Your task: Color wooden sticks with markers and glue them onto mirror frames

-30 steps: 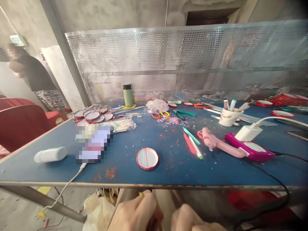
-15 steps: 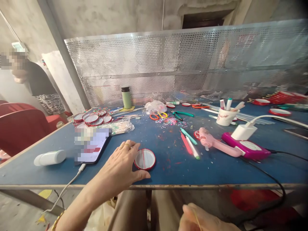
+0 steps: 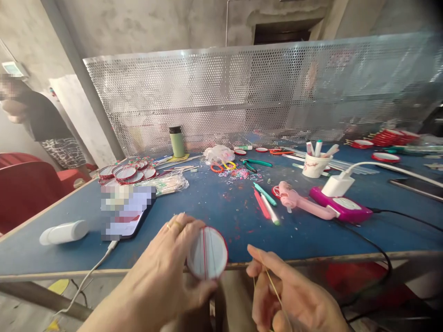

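Note:
My left hand [image 3: 166, 263] grips a round red-rimmed disc [image 3: 207, 254] by its left side, the thumb at its lower edge. The disc is tilted up at the table's front edge, and thin red and dark lines cross its pale face. Right of it, my right hand [image 3: 284, 290] has its fingers curled, with a thin yellow strand [image 3: 275, 288] running over them. Whether that strand is string or a rubber band I cannot tell. A gap separates my right hand from the disc.
On the blue table [image 3: 138, 253] a phone [image 3: 133, 216] and white bottle [image 3: 64, 232] lie left. Several red-rimmed discs [image 3: 125, 173] are piled behind. Pens [image 3: 265, 205], a pink glue gun [image 3: 304, 203], a purple power strip [image 3: 346, 207] and a paper cup [image 3: 315, 166] are right.
My left hand has closed on the disc, lifted it off the table and tilted it toward me. My right hand has risen from the lap toward the table edge with the yellow strand.

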Demonstrator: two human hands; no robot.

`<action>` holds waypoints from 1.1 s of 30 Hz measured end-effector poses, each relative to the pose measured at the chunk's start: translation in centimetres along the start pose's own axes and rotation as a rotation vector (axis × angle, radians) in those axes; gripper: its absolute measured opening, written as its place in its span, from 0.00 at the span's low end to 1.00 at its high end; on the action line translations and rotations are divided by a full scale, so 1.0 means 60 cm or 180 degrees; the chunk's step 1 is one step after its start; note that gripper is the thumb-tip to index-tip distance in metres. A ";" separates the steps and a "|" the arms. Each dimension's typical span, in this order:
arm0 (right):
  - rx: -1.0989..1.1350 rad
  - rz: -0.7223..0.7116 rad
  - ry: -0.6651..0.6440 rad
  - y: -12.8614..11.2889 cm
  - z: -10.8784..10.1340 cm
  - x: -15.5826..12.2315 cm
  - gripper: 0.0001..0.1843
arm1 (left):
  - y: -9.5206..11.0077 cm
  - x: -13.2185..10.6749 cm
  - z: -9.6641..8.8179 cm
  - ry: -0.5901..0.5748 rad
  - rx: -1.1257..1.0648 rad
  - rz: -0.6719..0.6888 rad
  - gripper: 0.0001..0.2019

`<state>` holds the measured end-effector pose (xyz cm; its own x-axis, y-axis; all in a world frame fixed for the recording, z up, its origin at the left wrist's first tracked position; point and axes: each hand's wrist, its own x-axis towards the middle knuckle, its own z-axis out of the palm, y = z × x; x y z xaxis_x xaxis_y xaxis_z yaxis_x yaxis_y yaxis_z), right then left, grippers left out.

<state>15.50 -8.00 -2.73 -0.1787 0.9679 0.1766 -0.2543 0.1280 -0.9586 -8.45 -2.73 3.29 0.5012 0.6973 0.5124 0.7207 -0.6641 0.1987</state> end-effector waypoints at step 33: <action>0.0511 0.0353 -0.0053 0.007 0.100 -0.002 0.34 | 0.045 -0.064 -0.004 -0.0242 -0.0354 0.0496 0.37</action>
<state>9.70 -9.36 -1.82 -0.2294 0.9703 0.0768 -0.3804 -0.0168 -0.9247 -8.58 -7.25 2.08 0.6403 0.5992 0.4806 0.5763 -0.7884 0.2151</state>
